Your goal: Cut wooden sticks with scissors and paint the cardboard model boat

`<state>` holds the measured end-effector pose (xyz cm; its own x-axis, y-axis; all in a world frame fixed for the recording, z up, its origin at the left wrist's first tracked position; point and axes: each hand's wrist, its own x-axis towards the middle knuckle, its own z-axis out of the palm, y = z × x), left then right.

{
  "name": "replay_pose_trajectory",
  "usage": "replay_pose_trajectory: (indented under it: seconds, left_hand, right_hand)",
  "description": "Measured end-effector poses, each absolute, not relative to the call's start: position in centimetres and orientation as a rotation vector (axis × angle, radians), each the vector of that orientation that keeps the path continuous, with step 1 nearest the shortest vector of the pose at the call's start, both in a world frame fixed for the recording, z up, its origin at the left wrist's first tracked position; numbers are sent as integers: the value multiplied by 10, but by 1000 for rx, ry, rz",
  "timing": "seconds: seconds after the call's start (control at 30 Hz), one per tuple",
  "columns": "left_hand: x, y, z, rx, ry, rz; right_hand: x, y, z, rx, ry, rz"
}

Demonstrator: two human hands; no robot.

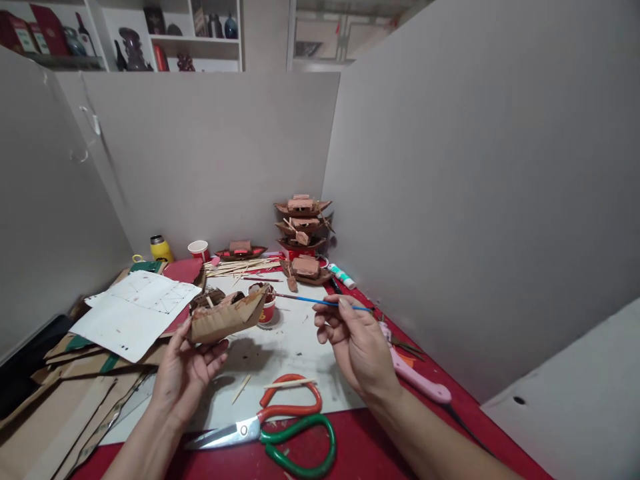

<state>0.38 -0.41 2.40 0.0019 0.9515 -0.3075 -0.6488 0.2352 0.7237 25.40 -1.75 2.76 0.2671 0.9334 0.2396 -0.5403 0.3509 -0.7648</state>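
Note:
My left hand grips a cardboard model boat by its left end, with the pointed right end tilted up. The boat's outer side is bare tan cardboard, while brown shows along its upper edge and inside. My right hand pinches a thin blue paintbrush between thumb and fingers. The brush tip points left, close to the boat's raised end; whether it touches cannot be made out. Partly hidden behind that end stands a red paper cup with brown smears at its rim.
Orange-and-green-handled scissors lie in front on white paper and red cloth. Several finished brown boats are stacked at the back. Cardboard sheets and a drawn plan cover the left. A pink glue gun lies right, beside grey partitions.

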Motion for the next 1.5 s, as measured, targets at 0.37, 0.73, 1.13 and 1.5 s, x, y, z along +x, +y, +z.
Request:
replay_pose_trajectory:
  seconds: [0.37, 0.73, 1.13, 1.5]
  left_hand:
    - [6, -5, 25, 448, 878, 1308]
    - [7, -3, 23, 424, 880, 1287]
    - [7, -5, 22, 386, 897, 1297]
    - [6, -6, 18, 409, 890, 1350]
  right_hand:
    - [244, -25, 19, -605, -829, 1210]
    - [254, -16, 26, -640, -736, 1060]
    - [247, -27, 24, -668, -783, 1087]
    - [239, -30, 17, -704, -864, 1190]
